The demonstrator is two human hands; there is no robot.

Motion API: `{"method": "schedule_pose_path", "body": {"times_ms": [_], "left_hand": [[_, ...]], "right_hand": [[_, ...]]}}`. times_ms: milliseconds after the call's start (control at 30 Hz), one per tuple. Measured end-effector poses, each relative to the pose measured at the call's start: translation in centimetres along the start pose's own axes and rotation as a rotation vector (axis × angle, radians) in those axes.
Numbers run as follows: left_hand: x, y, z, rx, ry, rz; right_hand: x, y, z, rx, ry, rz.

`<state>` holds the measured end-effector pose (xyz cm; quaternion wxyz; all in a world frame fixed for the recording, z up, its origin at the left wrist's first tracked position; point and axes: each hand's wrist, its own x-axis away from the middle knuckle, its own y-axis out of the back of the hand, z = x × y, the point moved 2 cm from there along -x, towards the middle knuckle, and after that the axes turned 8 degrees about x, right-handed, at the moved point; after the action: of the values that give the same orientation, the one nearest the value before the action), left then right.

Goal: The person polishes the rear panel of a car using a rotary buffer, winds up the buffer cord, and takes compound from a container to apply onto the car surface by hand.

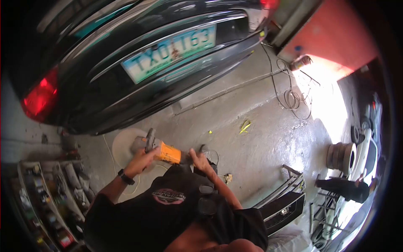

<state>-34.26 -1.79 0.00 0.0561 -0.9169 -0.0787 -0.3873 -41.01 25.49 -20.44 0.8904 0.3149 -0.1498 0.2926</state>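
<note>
A yellow-and-grey power polisher is held low in front of my body, with a black loop handle at its front. My left hand, below a dark wristwatch, is closed on the polisher's front part. At the rear end, my right hand wraps round the dark grip; part of its fingers is hidden. A large pale round disc shows under the tool head, and I cannot make out whether it is spinning. Beyond the tool stands the rear of a black car.
A shelf packed with small items stands at lower left. Yellow scraps and a coiled hose lie on the floor. At right are a black bumper, stacked tyres and another person in dark clothes.
</note>
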Motion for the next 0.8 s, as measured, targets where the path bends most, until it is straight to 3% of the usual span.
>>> {"method": "schedule_pose_path", "body": {"times_ms": [100, 167, 267, 433, 600, 733, 800], "left_hand": [[-0.6, 2.5, 4.4, 0.193, -0.019, -0.100], [-0.8, 4.4, 7.6, 0.194, 0.009, -0.258], [-1.7, 8.0, 13.7, 0.226, -0.047, -0.380], [-2.9, 13.0, 26.2, 0.438, 0.020, -0.608], [0.5, 12.4, 34.0, 0.612, 0.064, -0.744], [4.9, 8.4, 33.1, 0.563, -0.115, -0.828], [5.1, 7.6, 37.6, 0.682, -0.074, -0.955]], "right_hand": [[0.6, 1.1, -0.9, 0.075, -0.048, -0.154], [1.2, 2.6, -1.9, 0.061, 0.052, -0.275], [1.7, 4.6, -4.8, 0.147, -0.068, -0.341], [2.9, 6.4, -6.0, -0.004, -0.105, -0.441], [4.1, 6.6, -7.1, 0.063, -0.112, -0.426], [5.9, 6.5, -11.9, 0.012, -0.146, -0.442], [8.3, 6.6, -15.4, -0.001, -0.184, -0.460]]}}
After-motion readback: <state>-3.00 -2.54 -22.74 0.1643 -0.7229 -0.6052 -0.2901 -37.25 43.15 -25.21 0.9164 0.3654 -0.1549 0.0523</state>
